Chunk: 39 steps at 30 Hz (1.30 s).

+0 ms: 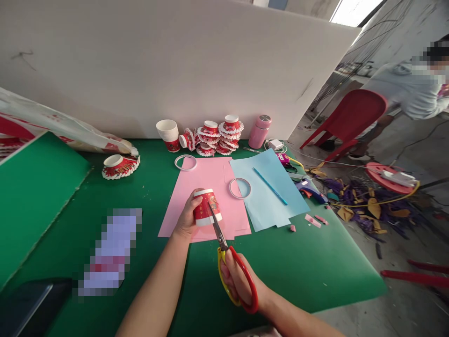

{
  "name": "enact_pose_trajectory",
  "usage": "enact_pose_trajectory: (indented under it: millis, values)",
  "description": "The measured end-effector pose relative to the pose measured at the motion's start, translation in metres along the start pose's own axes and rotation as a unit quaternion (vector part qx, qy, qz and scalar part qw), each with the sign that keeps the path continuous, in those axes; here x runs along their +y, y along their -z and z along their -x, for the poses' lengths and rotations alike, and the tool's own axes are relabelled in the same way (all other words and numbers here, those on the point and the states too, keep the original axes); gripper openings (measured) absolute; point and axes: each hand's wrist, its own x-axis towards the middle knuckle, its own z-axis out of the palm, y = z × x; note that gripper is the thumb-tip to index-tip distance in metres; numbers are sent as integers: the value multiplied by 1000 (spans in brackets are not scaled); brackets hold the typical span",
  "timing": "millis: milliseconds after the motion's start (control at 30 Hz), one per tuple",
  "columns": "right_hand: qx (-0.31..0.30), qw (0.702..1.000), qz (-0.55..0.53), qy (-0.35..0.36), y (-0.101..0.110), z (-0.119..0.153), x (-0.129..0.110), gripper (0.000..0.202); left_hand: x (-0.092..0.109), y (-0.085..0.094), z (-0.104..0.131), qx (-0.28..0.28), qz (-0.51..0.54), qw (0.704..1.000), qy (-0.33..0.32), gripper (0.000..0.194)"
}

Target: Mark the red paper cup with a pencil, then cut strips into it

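Observation:
My left hand [189, 213] is closed around a red patterned paper cup [204, 211] with white bands at both ends, held above the pink paper [224, 229]. My right hand [238, 276] grips scissors [220, 236] by their red and yellow handles. The scissor blades reach up to the cup and lie against its side; whether they have cut into it I cannot make out. Two white rings like tape rolls rest nearby: one ring [240, 188] between the pink and blue sheets, another ring [185, 162] at the pink sheet's far corner.
Blue paper [259, 206] bears a blue pencil [270, 186]. Behind stand stacked cups [167, 131], several cut, fanned cups [210, 135] and a pink flask [260, 132]. A glue gun [312, 189] lies right, a blurred-out phone-like object [112, 252] left. A person sits beyond a red chair [354, 117].

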Motion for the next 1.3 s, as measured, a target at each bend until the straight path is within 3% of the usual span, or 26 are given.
enact_pose_trajectory:
  millis: [233, 467, 700, 933, 1067, 1300]
  values:
    - [15, 999, 23, 26, 0, 1, -3, 68, 0, -2, 1, -10, -3, 1000, 2, 32]
    - [26, 999, -9, 27, -1, -2, -2, 67, -1, -4, 1, 16, -6, 1000, 20, 68]
    - [24, 1000, -19, -5, -5, -2, -8, 69, -4, 0, -3, 53, -1, 999, 4, 52]
    - [-26, 998, 53, -18, 5, 14, -11, 68, 2, 2, -11, 103, 127, 987, -5, 32]
    - [-19, 990, 137, 40, 15, 29, -16, 63, 8, -1, -12, 105, 187, 977, 1, 28]
    - [-22, 978, 169, 120, 28, 34, -12, 61, 7, -2, -8, 92, 136, 986, 26, 34]
